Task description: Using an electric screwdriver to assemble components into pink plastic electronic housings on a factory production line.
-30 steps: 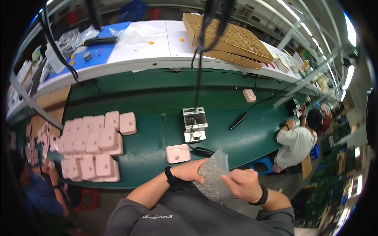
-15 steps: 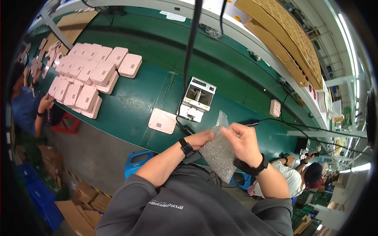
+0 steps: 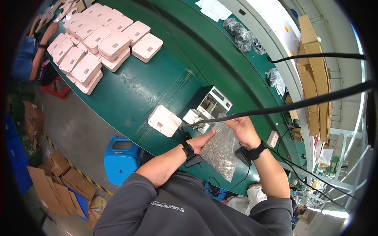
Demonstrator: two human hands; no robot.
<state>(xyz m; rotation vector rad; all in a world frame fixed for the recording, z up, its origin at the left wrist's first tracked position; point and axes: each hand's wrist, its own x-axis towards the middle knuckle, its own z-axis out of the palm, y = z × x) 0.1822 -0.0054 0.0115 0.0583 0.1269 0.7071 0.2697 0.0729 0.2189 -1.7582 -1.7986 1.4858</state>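
Note:
I hold a clear plastic bag (image 3: 221, 155) full of small silvery metal pieces, too small to name surely. My left hand (image 3: 201, 142) grips its left side near the top, thumb toward the bag. On the upper right edge, my right hand (image 3: 243, 129) pinches the plastic, partly behind a black cable. Just beyond the bag's top stands a small white and black machine (image 3: 212, 103) with an open front part. Left of this machine, a pale pink flat cover (image 3: 164, 121) with a small grille lies on the green table (image 3: 130, 94).
Stacked pink casings (image 3: 114, 43) fill the far left of the table. A thick black cable (image 3: 283, 106) crosses before the machine. A blue stool (image 3: 120, 161) stands at the table's near edge. At far left, another person's arm (image 3: 37, 59) reaches toward the casings.
My view has turned, so the table and casings appear shifted and tilted. The bag's top is now nearer the machine, and my right hand has spread farther from my left.

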